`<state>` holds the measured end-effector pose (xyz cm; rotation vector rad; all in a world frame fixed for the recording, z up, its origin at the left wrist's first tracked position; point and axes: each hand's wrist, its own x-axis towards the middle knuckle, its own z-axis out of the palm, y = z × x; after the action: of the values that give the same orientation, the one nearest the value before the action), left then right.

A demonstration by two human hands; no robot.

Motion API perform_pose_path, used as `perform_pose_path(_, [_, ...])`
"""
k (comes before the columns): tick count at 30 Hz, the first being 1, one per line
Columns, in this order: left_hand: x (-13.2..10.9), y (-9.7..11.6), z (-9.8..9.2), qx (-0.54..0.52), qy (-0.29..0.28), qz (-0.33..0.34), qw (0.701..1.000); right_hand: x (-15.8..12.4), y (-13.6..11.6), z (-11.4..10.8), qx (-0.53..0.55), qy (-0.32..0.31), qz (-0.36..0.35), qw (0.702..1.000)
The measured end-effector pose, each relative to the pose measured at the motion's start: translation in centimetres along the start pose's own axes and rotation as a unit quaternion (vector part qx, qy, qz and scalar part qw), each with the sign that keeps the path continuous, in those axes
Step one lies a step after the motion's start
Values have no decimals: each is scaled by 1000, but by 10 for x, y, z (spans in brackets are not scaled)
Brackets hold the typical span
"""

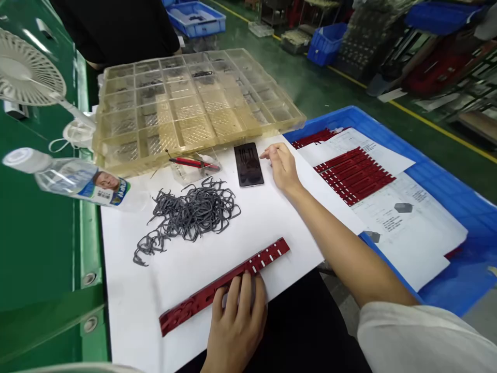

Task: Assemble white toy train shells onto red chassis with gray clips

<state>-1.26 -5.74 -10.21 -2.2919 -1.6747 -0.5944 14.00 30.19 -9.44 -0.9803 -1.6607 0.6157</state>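
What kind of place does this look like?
Most likely a small-parts factory workshop: there's a green workbench, blue crates on a green floor with a yellow line, and a red strip under the left hand.

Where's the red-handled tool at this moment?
In the head view, the red-handled tool lies in a small clear tray on the white sheet, left of a black phone, just below the large amber compartment tray.
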Motion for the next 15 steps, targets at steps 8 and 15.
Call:
perform_pose_path(8, [-16, 0, 20, 5, 25, -15, 1000, 2, 1, -1, -12, 17, -36, 999])
perform_pose_path(15, [-14, 21, 41, -27, 121, -119, 985, 3, -2, -2, -38, 3, -26, 999])
